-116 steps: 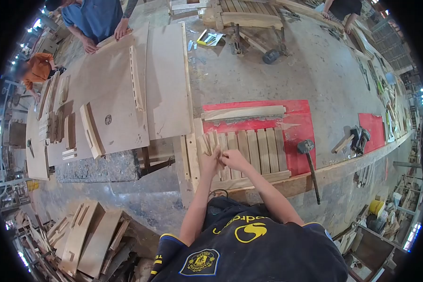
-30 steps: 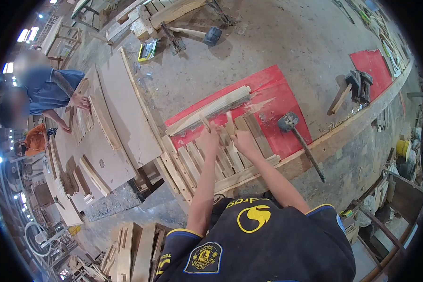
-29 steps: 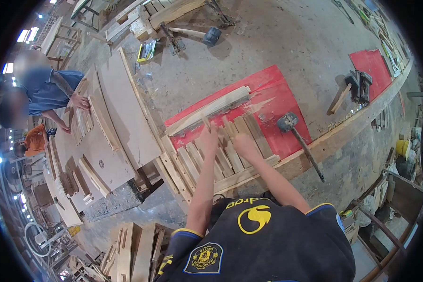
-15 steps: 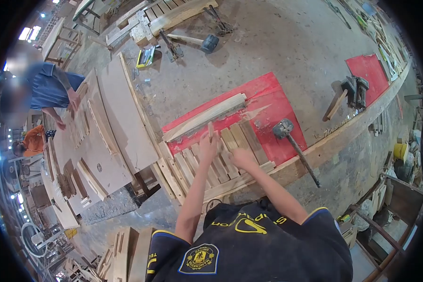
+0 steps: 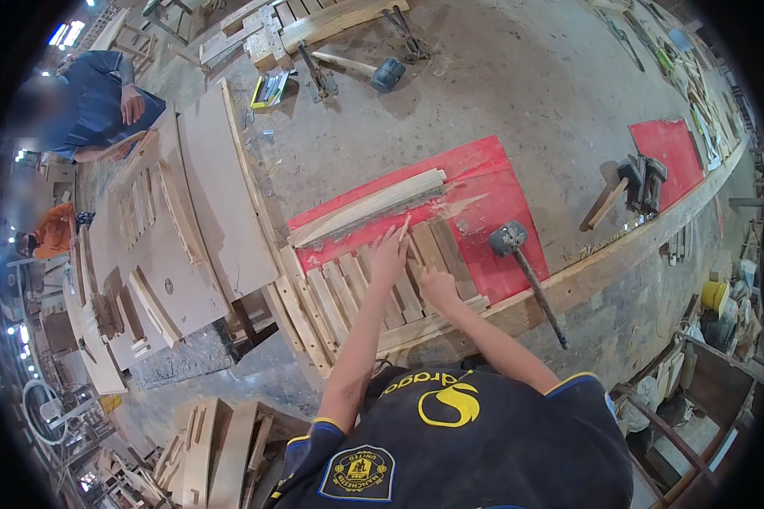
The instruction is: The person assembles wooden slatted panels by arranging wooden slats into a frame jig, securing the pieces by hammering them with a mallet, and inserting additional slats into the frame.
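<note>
A row of wooden slats (image 5: 348, 280) stands side by side in a wooden rail (image 5: 399, 337) nearest my body. My left hand (image 5: 388, 257) is at the far ends of the slats, its fingers around the tip of one wooden slat (image 5: 413, 248). Lower on that slat my right hand (image 5: 439, 289) is closed, its fingers curled around it. Beyond my hands a loose wooden rail (image 5: 369, 208) lies on a red sheet (image 5: 492, 182). To the right of the slats, a black-headed mallet (image 5: 508, 238) rests with its handle over the table edge.
A second mallet (image 5: 388, 75), metal clamps (image 5: 318, 81) and a yellow box (image 5: 269, 90) lie farther back. A metal clamp with a wooden handle (image 5: 645, 182) sits at right. On the left, a person in blue (image 5: 102, 102) stands by a board (image 5: 212, 204) bearing wooden pieces.
My left hand and the slat's tip have shifted right, closer to my right hand. My right hand stays nearly in place. The person in blue has drawn their hands back.
</note>
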A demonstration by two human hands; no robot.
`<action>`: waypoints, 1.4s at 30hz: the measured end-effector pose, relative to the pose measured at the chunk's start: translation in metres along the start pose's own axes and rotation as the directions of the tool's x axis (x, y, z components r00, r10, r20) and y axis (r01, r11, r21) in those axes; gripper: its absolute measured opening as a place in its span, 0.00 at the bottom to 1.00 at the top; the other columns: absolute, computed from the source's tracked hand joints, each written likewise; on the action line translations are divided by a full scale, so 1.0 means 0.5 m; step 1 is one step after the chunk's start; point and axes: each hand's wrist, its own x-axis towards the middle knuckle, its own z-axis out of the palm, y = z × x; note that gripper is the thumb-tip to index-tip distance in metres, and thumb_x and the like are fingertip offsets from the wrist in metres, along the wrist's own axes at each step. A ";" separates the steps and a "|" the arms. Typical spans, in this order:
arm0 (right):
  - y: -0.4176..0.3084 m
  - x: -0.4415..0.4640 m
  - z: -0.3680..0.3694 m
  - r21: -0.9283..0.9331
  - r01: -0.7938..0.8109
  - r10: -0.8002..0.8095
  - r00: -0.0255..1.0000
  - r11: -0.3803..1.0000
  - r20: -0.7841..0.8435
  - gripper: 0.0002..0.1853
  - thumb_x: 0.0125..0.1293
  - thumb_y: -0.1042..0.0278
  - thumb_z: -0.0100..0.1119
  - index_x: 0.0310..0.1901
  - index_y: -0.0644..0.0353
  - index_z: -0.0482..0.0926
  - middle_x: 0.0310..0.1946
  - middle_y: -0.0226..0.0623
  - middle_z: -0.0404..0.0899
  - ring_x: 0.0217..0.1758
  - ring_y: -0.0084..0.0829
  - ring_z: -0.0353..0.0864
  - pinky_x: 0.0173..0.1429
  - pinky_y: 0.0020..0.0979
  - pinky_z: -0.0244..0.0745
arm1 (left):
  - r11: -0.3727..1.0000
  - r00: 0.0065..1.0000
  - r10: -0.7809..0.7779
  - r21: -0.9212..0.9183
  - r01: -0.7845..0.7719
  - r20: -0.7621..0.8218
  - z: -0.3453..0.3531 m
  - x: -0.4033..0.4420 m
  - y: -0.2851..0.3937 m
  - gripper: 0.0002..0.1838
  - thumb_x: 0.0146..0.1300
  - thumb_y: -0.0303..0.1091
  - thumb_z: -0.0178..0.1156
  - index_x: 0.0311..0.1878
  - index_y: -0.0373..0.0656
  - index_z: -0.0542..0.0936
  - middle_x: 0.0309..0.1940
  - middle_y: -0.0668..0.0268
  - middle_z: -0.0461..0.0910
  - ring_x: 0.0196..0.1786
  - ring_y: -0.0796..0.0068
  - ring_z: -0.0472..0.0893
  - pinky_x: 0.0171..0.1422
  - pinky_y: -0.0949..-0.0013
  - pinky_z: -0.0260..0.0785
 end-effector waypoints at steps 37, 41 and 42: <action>0.088 -0.052 -0.050 -0.034 -0.041 0.043 0.997 0.999 0.057 0.05 0.57 0.69 0.55 0.33 0.60 0.77 0.32 0.44 0.80 0.30 0.43 0.84 0.32 0.42 0.79 | 0.996 0.993 0.090 0.005 -0.091 0.073 -0.017 0.005 0.043 0.20 0.65 0.34 0.54 0.60 0.41 0.72 0.56 0.58 0.77 0.62 0.59 0.74 0.66 0.56 0.63; 0.101 -0.049 -0.019 0.073 -0.149 0.138 0.980 0.986 0.141 0.07 0.63 0.66 0.53 0.35 0.61 0.76 0.35 0.49 0.80 0.34 0.48 0.84 0.35 0.46 0.78 | 0.999 0.988 0.043 -0.016 -0.046 -0.146 -0.063 0.054 0.005 0.13 0.61 0.30 0.58 0.49 0.40 0.79 0.46 0.60 0.83 0.55 0.59 0.79 0.59 0.57 0.69; 0.101 -0.052 -0.014 0.115 -0.185 0.171 0.978 0.976 0.123 0.09 0.64 0.65 0.53 0.36 0.62 0.75 0.36 0.50 0.80 0.35 0.50 0.83 0.36 0.47 0.78 | 0.999 0.991 0.041 -0.015 -0.043 -0.128 -0.074 0.062 0.001 0.13 0.61 0.30 0.59 0.49 0.41 0.79 0.46 0.60 0.83 0.55 0.59 0.79 0.58 0.57 0.69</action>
